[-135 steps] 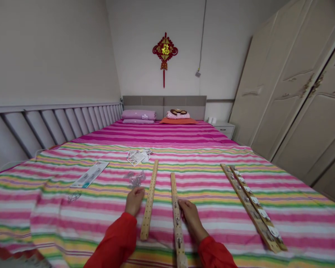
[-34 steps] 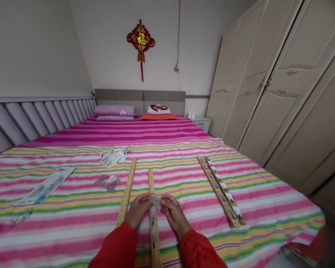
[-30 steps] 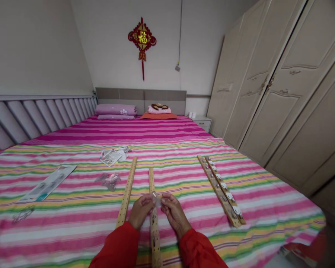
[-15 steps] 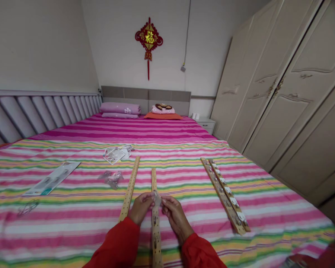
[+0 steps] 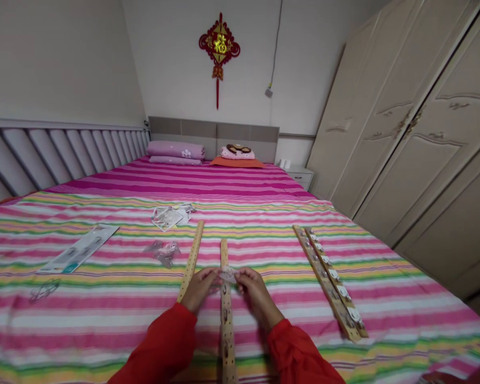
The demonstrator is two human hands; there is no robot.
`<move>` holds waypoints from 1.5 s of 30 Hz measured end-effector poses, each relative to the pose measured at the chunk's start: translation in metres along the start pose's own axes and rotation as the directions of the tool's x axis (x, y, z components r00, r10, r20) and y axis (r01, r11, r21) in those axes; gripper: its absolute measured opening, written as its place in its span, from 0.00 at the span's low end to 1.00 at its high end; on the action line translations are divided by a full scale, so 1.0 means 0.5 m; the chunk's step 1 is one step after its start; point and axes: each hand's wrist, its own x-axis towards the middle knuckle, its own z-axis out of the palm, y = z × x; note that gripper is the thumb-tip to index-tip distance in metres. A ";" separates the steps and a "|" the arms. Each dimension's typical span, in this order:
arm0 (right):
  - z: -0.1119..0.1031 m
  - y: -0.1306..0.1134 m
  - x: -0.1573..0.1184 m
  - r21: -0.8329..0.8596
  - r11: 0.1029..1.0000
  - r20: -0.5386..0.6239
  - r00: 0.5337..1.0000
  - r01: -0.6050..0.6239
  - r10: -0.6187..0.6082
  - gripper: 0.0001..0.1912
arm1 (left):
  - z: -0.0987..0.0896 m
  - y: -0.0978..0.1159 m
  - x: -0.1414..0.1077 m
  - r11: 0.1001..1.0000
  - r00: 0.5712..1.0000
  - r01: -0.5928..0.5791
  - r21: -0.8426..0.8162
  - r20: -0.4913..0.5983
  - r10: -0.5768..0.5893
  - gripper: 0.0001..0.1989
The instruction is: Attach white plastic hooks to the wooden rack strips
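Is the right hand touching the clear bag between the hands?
Touching: in the head view, the right hand pinches the clear bag at its right edge.

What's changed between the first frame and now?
The left hand moved right, from beside the clear bags to the middle perforated strip. It and the right hand now pinch a small clear packet over that strip. The strip pair at right and long card stayed put.

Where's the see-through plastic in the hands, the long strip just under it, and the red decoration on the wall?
See-through plastic (image 5: pixel 229 274): head view, on its middle.
Long strip (image 5: pixel 227 332): head view, on its bare surface.
Red decoration (image 5: pixel 220 45): head view, on its golden centre.
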 end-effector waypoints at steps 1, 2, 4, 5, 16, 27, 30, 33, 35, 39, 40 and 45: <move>0.001 -0.009 0.007 -0.035 0.999 0.019 1.000 0.008 -0.007 0.08 | -0.006 0.007 0.006 0.999 0.999 -0.036 0.019 0.001 0.036 0.21; 0.002 -0.019 0.014 -0.070 0.997 0.046 0.999 0.019 -0.015 0.08 | -0.010 0.015 0.012 0.995 0.996 -0.087 0.048 0.006 0.087 0.20; 0.008 -0.038 0.026 -0.127 0.991 0.105 0.994 0.051 -0.038 0.09 | -0.012 0.029 0.021 0.976 0.983 -0.186 0.112 0.031 0.184 0.19; 0.012 -0.047 0.031 -0.149 0.986 0.134 0.990 0.068 -0.048 0.09 | -0.011 0.034 0.024 0.969 0.977 -0.210 0.131 0.056 0.204 0.18; 0.038 -0.045 0.079 -0.043 0.999 0.004 1.000 0.030 -0.030 0.17 | 0.013 0.038 0.052 0.999 0.998 -0.014 -0.045 0.054 0.016 0.18; 0.040 -0.008 0.120 -0.068 0.996 -0.086 0.994 0.061 -0.066 0.13 | 0.031 0.026 0.101 0.998 0.996 -0.050 0.034 -0.070 0.052 0.09; 0.036 0.003 0.121 -0.087 0.995 -0.093 0.994 0.054 -0.062 0.12 | 0.025 0.015 0.106 0.995 0.996 -0.066 0.071 -0.054 0.070 0.07; 0.030 0.019 0.114 -0.090 0.996 -0.107 0.994 0.002 -0.011 0.13 | 0.022 -0.001 0.106 0.994 0.997 -0.054 0.091 -0.054 0.060 0.07; 0.028 0.028 0.108 -0.081 0.996 -0.122 0.992 -0.023 0.013 0.13 | 0.021 -0.010 0.105 0.995 0.996 -0.043 0.093 -0.070 0.050 0.07; 0.028 0.037 0.101 -0.058 0.998 -0.154 0.988 -0.019 0.010 0.12 | 0.021 -0.018 0.107 0.986 0.993 -0.067 0.151 -0.084 0.080 0.05; 0.029 0.038 0.100 -0.056 0.998 -0.158 0.987 -0.018 0.009 0.12 | 0.020 -0.021 0.108 0.983 0.992 -0.074 0.165 -0.084 0.089 0.05; 0.033 0.041 0.100 -0.053 0.998 -0.176 0.984 -0.030 0.020 0.11 | 0.012 -0.046 0.119 0.983 0.990 -0.091 0.158 -0.090 0.106 0.07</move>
